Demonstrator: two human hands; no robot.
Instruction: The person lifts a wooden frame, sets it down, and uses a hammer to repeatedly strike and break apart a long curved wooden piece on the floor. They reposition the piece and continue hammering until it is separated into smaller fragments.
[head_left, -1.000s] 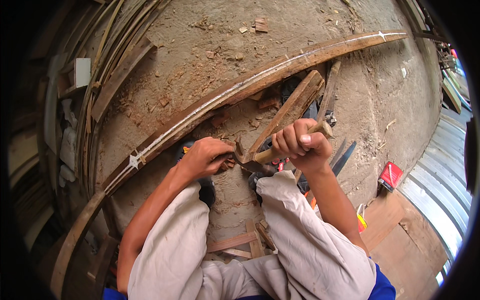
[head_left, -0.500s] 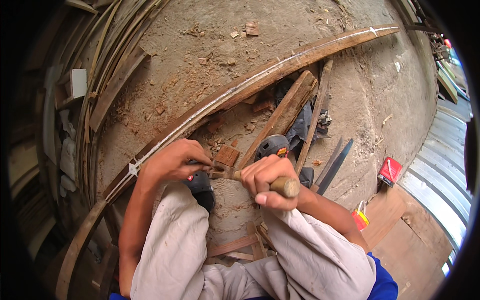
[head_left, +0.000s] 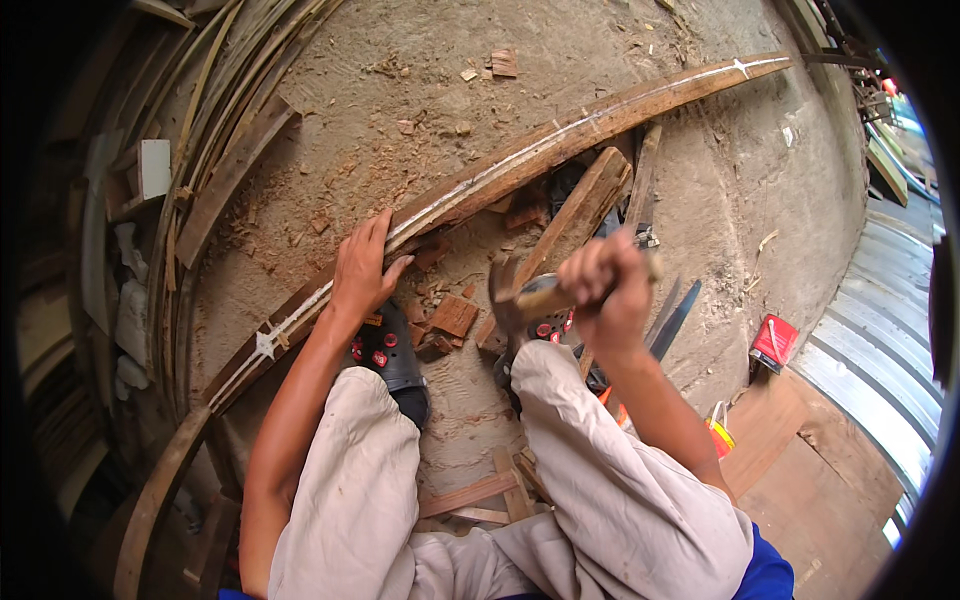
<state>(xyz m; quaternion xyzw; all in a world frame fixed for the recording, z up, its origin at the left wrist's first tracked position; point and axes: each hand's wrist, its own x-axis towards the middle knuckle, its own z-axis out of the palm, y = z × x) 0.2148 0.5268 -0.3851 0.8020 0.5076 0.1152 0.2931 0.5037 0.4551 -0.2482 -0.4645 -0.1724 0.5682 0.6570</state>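
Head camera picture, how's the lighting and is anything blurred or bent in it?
Head view: soft even daylight with weak shadows and no glare; the right hand gripping the hammer is slightly motion-blurred, while the left hand on the long curved plank is sharp; fisheye bends the edges, and the rim falls to black.

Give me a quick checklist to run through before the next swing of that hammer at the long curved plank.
1. Right hand has a firm grip on the hammer: ok, fist closed round the handle.
2. Left hand steadies the curved plank: ok, palm pressed on its edge.
3. Left hand's fingers out of the hammer's path: cannot tell, the strike spot is not evident.
4. Feet clear: not ok, dark sandals sit close under the hammer head.
5. Ground clear of loose bits: not ok, wood chips lie between the feet.
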